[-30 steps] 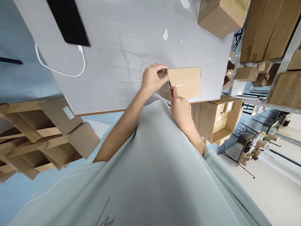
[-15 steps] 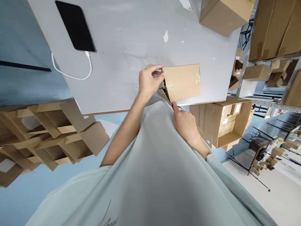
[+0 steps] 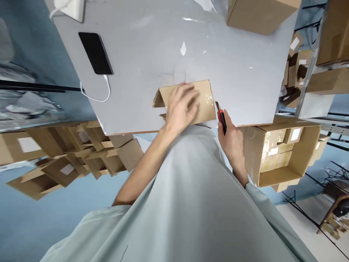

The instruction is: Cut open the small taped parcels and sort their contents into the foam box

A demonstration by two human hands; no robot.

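Note:
A small cardboard box (image 3: 205, 95) lies at the near edge of the table, its flaps standing apart at the left end and shiny tape at the right end. My left hand (image 3: 180, 109) is over the top of the box, fingers spread and slightly blurred; whether it presses on the cardboard I cannot tell. My right hand (image 3: 230, 140) is closed round a red and black box cutter (image 3: 221, 117). The cutter's dark blade points up and away, just right of the box and apart from it.
On the grey table (image 3: 131, 98) lie a black phone (image 3: 96, 53) with a white cable (image 3: 94, 99) and, at the far right, a larger cardboard box (image 3: 261, 16). Below the table edge, cardboard boxes (image 3: 105, 156) stand at left and an open carton (image 3: 280, 153) at right.
My left hand has gone from the box's left end to its top, and the box has shifted left. My right hand has drawn the cutter away to the right. The view has shifted.

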